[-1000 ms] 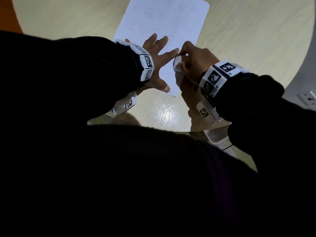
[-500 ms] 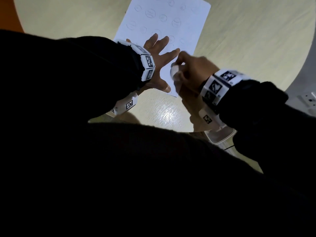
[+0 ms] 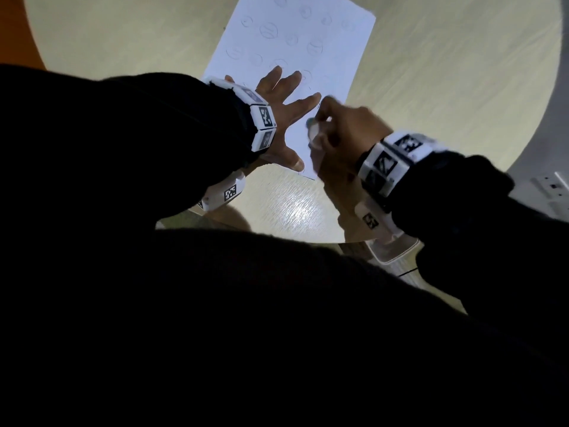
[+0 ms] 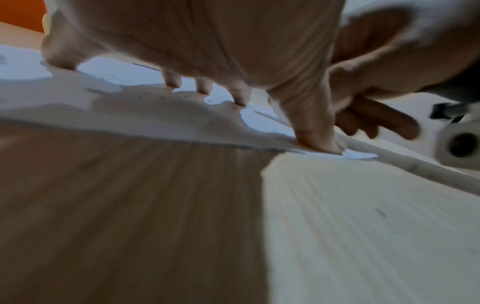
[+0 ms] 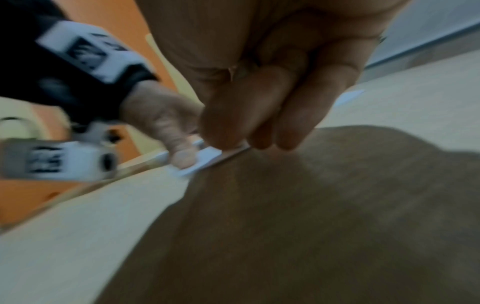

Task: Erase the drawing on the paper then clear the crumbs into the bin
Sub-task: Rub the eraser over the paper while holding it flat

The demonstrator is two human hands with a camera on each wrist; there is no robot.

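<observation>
A white sheet of paper (image 3: 295, 41) with faint pencil circles lies on the pale wooden table (image 3: 446, 72). My left hand (image 3: 284, 118) is spread flat on the sheet's near part, its fingertips (image 4: 240, 98) and thumb pressing the paper (image 4: 124, 74) down. Just to its right, my right hand (image 3: 341, 131) has its fingers curled round a small white eraser (image 3: 314, 134) at the sheet's near right edge. In the right wrist view the curled fingers (image 5: 259, 115) sit low over the paper's corner (image 5: 205, 158), and the picture is blurred.
The table's curved front edge (image 3: 308, 238) runs close to my body. A white container (image 3: 394, 254) shows partly below that edge on the right. A white socket (image 3: 551, 186) sits on the grey floor at far right. Orange floor (image 3: 27, 29) shows at far left.
My right hand with the eraser has shifted back and forth over the sheet's near right edge and is blurred now. The left hand stays spread in the same spot.
</observation>
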